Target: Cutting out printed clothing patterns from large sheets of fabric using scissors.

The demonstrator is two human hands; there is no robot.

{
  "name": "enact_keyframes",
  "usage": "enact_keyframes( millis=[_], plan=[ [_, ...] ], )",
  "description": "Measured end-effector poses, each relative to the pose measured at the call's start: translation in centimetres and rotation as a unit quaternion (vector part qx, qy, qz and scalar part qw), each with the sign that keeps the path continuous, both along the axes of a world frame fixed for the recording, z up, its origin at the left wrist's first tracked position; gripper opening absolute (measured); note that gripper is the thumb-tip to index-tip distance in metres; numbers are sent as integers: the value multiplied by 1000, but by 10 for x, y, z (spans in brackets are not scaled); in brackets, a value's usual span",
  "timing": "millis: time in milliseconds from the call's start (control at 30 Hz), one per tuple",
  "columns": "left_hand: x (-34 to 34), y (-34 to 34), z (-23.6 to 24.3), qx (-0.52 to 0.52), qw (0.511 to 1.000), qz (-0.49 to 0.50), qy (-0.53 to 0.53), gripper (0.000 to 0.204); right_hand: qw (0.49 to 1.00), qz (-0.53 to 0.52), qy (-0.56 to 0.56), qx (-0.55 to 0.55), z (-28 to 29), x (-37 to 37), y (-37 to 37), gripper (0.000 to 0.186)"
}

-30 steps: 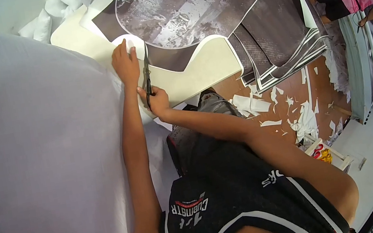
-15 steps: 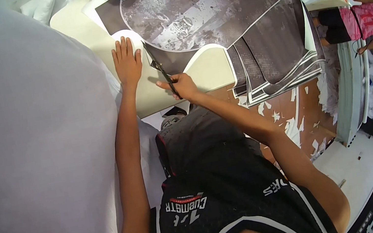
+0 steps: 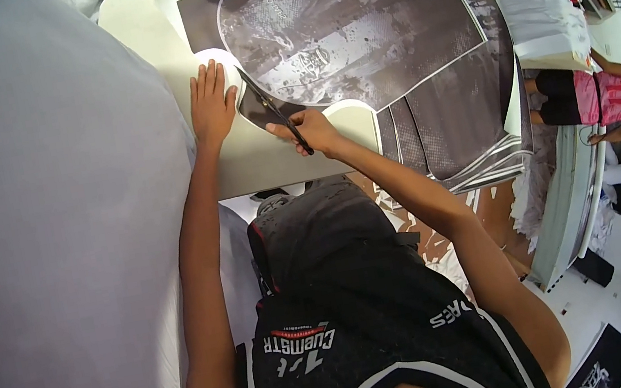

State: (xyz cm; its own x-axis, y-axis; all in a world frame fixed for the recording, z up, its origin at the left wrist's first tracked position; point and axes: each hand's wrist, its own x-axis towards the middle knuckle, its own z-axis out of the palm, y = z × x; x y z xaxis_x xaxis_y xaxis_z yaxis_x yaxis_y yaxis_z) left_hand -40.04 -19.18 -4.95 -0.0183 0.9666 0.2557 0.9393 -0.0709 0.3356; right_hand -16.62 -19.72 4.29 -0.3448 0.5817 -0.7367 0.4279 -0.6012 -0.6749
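Observation:
A large dark grey printed cloth panel [image 3: 345, 13] with pale splatter patterns and white borders lies on the cream tabletop [image 3: 264, 165]. My left hand [image 3: 213, 107] rests flat at the panel's left, its fingers extended over the white curved edge [image 3: 224, 59]. My right hand [image 3: 316, 133] grips black scissors [image 3: 274, 107] by the handles. Their blades point up and left, the tips at the panel's edge near my left fingertips. A dark strip of the cloth lies on the left side of the blades.
More printed panels [image 3: 454, 114] are stacked at the table's right, draping past its edge. A big white cloth-like mass [image 3: 61, 238] fills the left side. White scraps litter the brown floor [image 3: 503, 210]. Another person in a pink top [image 3: 615, 94] stands at the far right.
The view has shifted slightly, with the table sitting a little lower. The scissor blades look closer together. My left hand remains flat on the same spot.

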Motion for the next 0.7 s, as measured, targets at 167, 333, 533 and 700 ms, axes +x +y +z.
enact_keyframes(
  millis=[167,333,533,700],
  plan=[
    [4,-2,4,3,1000,16,-3,54,996,79,-32,24,-3,12,33,52],
    [5,-3,9,6,999,27,-20,55,981,177,-34,70,-8,19,82,56],
    [7,-2,15,-9,998,33,-46,61,946,307,-43,98,-4,11,144,55],
    [23,2,20,0,994,46,-99,61,914,387,-47,116,-9,-1,182,54]
  ],
)
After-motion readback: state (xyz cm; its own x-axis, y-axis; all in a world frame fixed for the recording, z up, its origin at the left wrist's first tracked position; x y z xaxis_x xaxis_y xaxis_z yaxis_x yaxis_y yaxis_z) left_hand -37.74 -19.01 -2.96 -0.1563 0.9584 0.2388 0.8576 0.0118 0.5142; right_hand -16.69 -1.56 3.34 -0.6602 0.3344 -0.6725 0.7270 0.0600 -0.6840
